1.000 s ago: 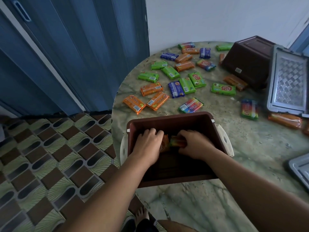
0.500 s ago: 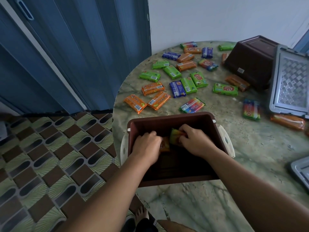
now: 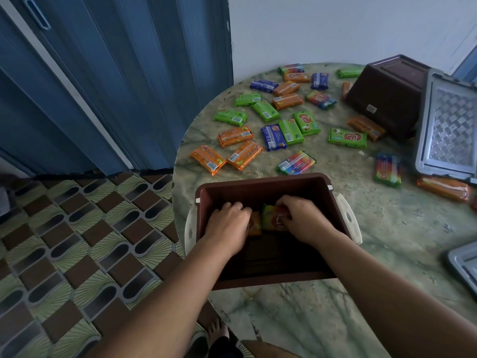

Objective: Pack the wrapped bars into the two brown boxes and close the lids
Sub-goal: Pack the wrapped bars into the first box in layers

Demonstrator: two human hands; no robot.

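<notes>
Both my hands are down inside the near brown box [image 3: 265, 180] at the table's front edge. My right hand [image 3: 300, 219] holds a multicoloured wrapped bar [image 3: 272, 218] on edge against the box's far wall. My left hand [image 3: 227, 223] grips an orange wrapped bar [image 3: 255, 226] just left of it. Several loose bars lie on the table beyond the box, among them a rainbow bar [image 3: 296, 162] and orange bars [image 3: 244, 155]. The second brown box [image 3: 387, 96] sits upside down at the back right.
A grey lid [image 3: 447, 127] lies beside the upturned box, and another grey lid's corner [image 3: 464, 262] shows at the right edge. The round marble table [image 3: 296, 319] ends at its left rim above a tiled floor [image 3: 77, 241]. Blue folding doors [image 3: 103, 73] stand behind.
My right hand has tipped the multicoloured bar more upright inside the box. My left hand has shifted slightly on the orange bar. The loose bars have not moved.
</notes>
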